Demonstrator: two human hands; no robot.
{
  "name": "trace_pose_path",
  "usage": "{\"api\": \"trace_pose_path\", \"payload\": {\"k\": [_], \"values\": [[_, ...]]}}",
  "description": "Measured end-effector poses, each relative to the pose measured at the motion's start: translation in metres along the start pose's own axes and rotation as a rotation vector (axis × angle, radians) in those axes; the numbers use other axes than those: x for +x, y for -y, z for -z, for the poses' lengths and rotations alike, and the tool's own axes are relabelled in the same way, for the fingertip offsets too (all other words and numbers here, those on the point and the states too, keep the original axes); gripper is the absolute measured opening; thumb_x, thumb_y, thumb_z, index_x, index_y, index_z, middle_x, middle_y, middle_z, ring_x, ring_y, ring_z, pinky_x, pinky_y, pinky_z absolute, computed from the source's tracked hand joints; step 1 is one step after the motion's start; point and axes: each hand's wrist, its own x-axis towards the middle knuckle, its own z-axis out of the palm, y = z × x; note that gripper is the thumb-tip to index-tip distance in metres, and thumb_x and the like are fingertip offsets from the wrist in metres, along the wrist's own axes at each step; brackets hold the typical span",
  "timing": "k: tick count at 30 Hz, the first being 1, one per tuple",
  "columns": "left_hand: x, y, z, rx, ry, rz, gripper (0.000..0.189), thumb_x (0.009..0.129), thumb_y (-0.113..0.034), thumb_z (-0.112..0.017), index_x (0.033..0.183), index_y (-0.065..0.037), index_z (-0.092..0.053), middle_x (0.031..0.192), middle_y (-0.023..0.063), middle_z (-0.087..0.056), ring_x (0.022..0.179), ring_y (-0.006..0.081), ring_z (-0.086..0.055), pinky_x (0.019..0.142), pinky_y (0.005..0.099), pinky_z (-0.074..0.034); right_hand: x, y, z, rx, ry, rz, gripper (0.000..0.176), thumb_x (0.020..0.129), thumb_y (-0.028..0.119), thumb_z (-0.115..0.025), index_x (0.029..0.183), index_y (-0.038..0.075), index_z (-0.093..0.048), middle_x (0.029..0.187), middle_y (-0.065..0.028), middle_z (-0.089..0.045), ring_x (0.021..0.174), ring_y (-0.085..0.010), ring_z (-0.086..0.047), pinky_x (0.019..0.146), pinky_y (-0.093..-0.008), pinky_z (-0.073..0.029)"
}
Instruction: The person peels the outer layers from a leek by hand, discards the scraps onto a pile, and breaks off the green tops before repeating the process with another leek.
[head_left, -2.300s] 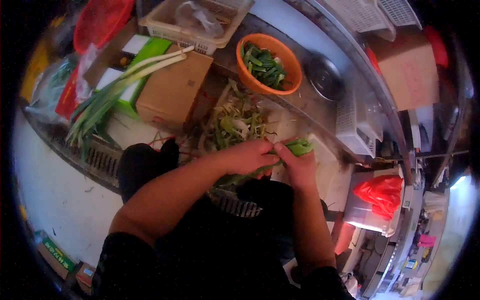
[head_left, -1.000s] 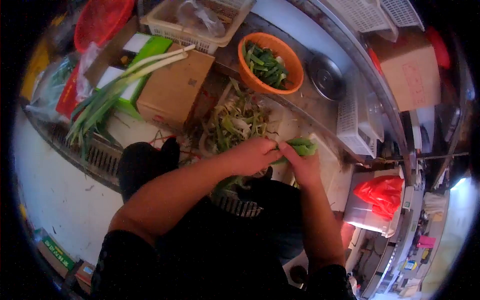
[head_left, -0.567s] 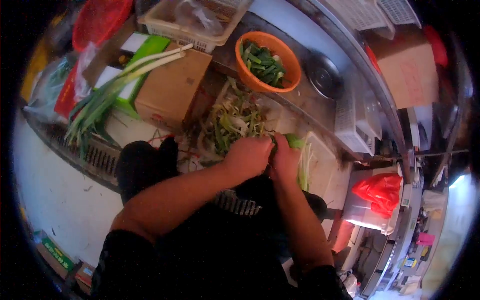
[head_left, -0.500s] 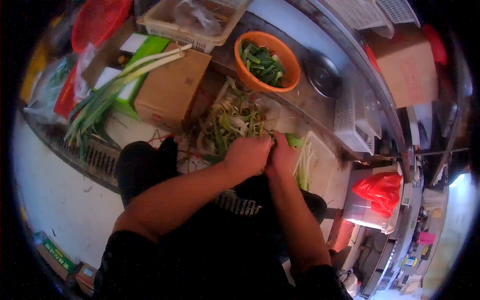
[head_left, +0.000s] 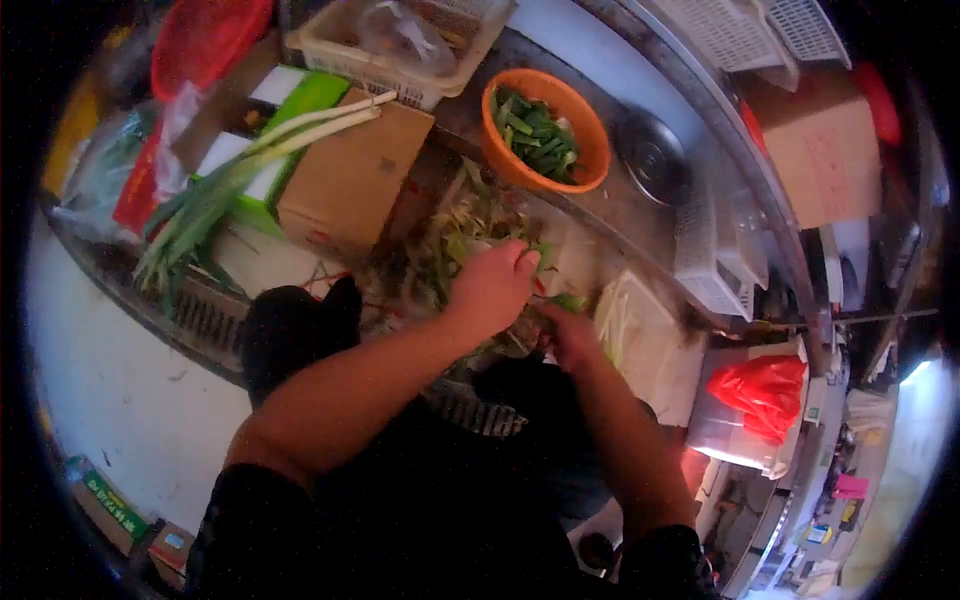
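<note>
My left hand (head_left: 492,288) is over a heap of leek trimmings (head_left: 455,235), its fingers curled in around a green leek leaf (head_left: 541,257) that shows at the fingertips. Lower and to the right, my right hand (head_left: 572,338) is closed on a leek, whose green part (head_left: 570,301) sticks out above the fingers; most of it is hidden. The two hands are a short way apart. Beside my right hand, pale peeled stalks (head_left: 617,322) lie in a white tray (head_left: 648,300).
Cut greens fill an orange bowl (head_left: 603,150) on the ledge. Whole leeks (head_left: 225,185) lie across a cardboard box (head_left: 350,175) at left. A beige basket (head_left: 395,85) stands behind. White baskets (head_left: 708,255) and a bucket with a red bag (head_left: 765,395) are at right.
My hands were together and are now apart: the left has moved up over the trimmings, the right down and slightly right. The view has shifted slightly.
</note>
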Motion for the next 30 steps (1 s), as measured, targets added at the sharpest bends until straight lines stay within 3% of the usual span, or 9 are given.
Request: {"api": "trace_pose_path", "payload": {"k": [4,9,12,16,18,21,25,27,30], "values": [[-0.007,-0.017,0.009,0.049,0.111,0.076,0.030,0.095,-0.027,-0.048,0.093,0.002,-0.056,0.084,0.0218,-0.062,0.076,0.0393,-0.061,0.071,0.0464,-0.048,0.051,0.080,0.015,0.125,0.115,0.361,0.021,0.082,0.024,-0.070,0.095,0.010,-0.061,0.077,-0.0039,-0.062,0.053,-0.0139,-0.052,0.044,-0.0224,-0.040],[0.002,0.000,0.001,-0.453,0.125,0.219,0.032,0.095,-0.029,-0.051,0.102,0.001,-0.059,0.081,0.0157,-0.063,0.073,0.0260,-0.063,0.069,0.0388,-0.049,-0.001,0.181,-0.006,0.437,0.148,0.312,0.037,0.082,0.045,-0.070,0.096,0.011,-0.064,0.083,-0.0018,-0.063,0.072,-0.0136,-0.056,0.063,-0.0287,-0.045],[0.011,0.006,0.008,-0.311,0.006,0.045,0.034,0.096,-0.029,-0.051,0.105,0.002,-0.059,0.088,0.0148,-0.064,0.075,0.0235,-0.062,0.071,0.0359,-0.049,-0.025,0.134,-0.034,0.113,0.196,0.424,0.040,0.083,0.047,-0.068,0.098,0.010,-0.064,0.083,-0.0011,-0.062,0.080,-0.0127,-0.054,0.069,-0.0311,-0.043],[0.011,0.007,0.006,-0.489,-0.106,0.158,0.035,0.096,-0.029,-0.050,0.111,0.002,-0.059,0.098,0.0125,-0.064,0.081,0.0227,-0.062,0.076,0.0337,-0.049,-0.036,0.068,-0.058,-0.093,0.122,0.455,0.046,0.087,0.050,-0.062,0.089,0.004,-0.064,0.085,-0.0042,-0.063,0.076,-0.0188,-0.059,0.067,-0.0317,-0.047],[0.011,0.006,0.004,-0.904,0.043,0.422,0.038,0.095,-0.028,-0.051,0.120,0.000,-0.057,0.105,0.0094,-0.065,0.089,0.0226,-0.061,0.081,0.0325,-0.048,-0.039,0.059,-0.054,-0.282,0.081,0.444,0.043,0.088,0.047,-0.062,0.087,0.004,-0.064,0.085,-0.0036,-0.062,0.073,-0.0184,-0.059,0.067,-0.0310,-0.047],[0.010,-0.004,0.014,-1.354,0.362,0.609,0.036,0.094,-0.027,-0.053,0.120,-0.001,-0.057,0.102,0.0097,-0.065,0.086,0.0208,-0.061,0.078,0.0303,-0.049,-0.063,0.075,-0.055,-0.018,0.162,0.506,0.036,0.090,0.040,-0.061,0.092,0.004,-0.062,0.081,-0.0030,-0.060,0.066,-0.0174,-0.058,0.060,-0.0317,-0.049],[0.000,-0.007,0.001,-0.719,0.222,0.232,0.029,0.095,-0.024,-0.052,0.110,0.001,-0.056,0.093,0.0091,-0.063,0.074,0.0179,-0.060,0.066,0.0289,-0.049,-0.091,0.093,-0.048,0.185,0.083,0.512,0.029,0.092,0.032,-0.061,0.094,0.003,-0.062,0.087,-0.0067,-0.064,0.066,-0.0171,-0.062,0.050,-0.0316,-0.052],[-0.006,-0.019,0.013,-0.584,0.531,0.227,0.022,0.095,-0.020,-0.051,0.103,0.001,-0.054,0.086,0.0078,-0.061,0.066,0.0144,-0.058,0.058,0.0279,-0.048,-0.095,0.094,-0.046,0.229,0.084,0.517,0.028,0.092,0.031,-0.061,0.094,0.003,-0.062,0.089,-0.0077,-0.065,0.066,-0.0179,-0.063,0.048,-0.0317,-0.052],[-0.007,-0.033,0.024,-0.280,0.573,0.116,0.019,0.095,-0.017,-0.050,0.101,0.000,-0.055,0.080,0.0053,-0.060,0.066,0.0121,-0.057,0.059,0.0263,-0.048,-0.092,0.088,-0.045,0.250,0.212,0.586,0.026,0.092,0.029,-0.061,0.094,0.003,-0.063,0.088,-0.0076,-0.065,0.065,-0.0191,-0.065,0.051,-0.0301,-0.055]]}}
